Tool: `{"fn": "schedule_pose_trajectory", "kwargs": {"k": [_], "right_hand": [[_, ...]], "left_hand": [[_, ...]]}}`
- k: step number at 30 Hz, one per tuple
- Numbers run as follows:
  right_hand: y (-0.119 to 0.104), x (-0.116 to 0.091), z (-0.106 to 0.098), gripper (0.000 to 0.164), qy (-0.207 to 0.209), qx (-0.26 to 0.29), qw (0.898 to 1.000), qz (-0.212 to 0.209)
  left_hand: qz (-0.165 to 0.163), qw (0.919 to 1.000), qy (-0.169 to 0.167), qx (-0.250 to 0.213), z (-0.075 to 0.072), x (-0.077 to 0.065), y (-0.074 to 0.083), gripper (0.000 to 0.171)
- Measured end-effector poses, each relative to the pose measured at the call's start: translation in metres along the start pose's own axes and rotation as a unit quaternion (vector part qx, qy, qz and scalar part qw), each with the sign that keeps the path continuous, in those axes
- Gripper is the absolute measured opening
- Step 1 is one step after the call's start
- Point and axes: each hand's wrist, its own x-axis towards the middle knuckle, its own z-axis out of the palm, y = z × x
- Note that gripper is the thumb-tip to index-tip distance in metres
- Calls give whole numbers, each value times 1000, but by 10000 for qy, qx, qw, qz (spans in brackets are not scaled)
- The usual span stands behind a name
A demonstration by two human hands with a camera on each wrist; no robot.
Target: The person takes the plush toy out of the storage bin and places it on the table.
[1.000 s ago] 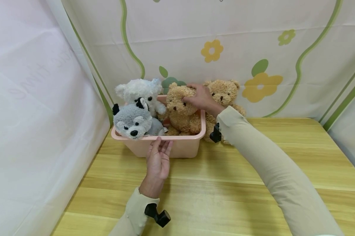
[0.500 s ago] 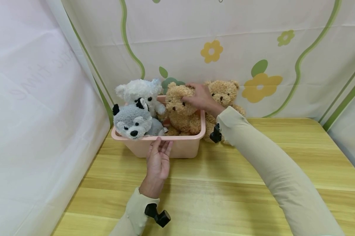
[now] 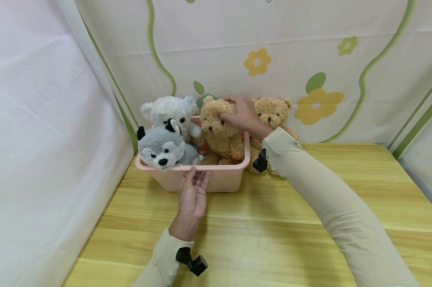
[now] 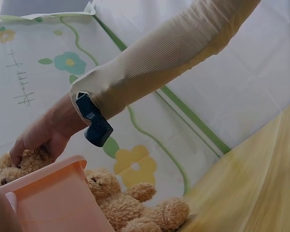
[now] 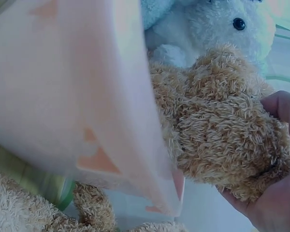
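Observation:
In the head view, my right hand [image 3: 240,115] grips the head of a curly brown teddy bear [image 3: 221,139] from above, thumb at the front and fingers behind. That bear sits upright in the right half of a pink plastic bin [image 3: 223,179]. At the middle of the bin's front rim, my left hand [image 3: 192,196] holds the edge, thumb up at the rim and fingers against the outer wall. The right wrist view shows thumb and fingers on either side of the bear's head [image 5: 227,125]. A grey husky plush [image 3: 162,147] and a white plush [image 3: 169,109] fill the bin's left half.
A second brown teddy bear [image 3: 273,115] sits right of the bin against the printed backdrop [image 3: 216,44], partly hidden by my right wrist. The wooden table [image 3: 252,247] runs toward me and to the right. A white cloth wall [image 3: 58,159] stands on the left.
My right hand and the gripped teddy bear have risen slightly and shifted a little left. The left hand, bin and other plush toys have stayed in place.

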Motion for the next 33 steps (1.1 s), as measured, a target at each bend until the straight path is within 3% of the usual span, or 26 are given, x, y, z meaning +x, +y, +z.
{"fn": "schedule_pose_trajectory", "kwargs": {"k": [14, 26, 33], "right_hand": [[-15, -2, -16, 65, 152, -128, 9996, 217], [-25, -3, -33, 61, 402, 86, 9988, 272], [-30, -5, -45, 63, 414, 539, 9963, 517]], "left_hand": [[-5, 10000, -46, 54, 1, 0, 0, 8], [-19, 10000, -59, 38, 0, 0, -1, 9], [-39, 10000, 21, 16, 1, 0, -2, 9]]}}
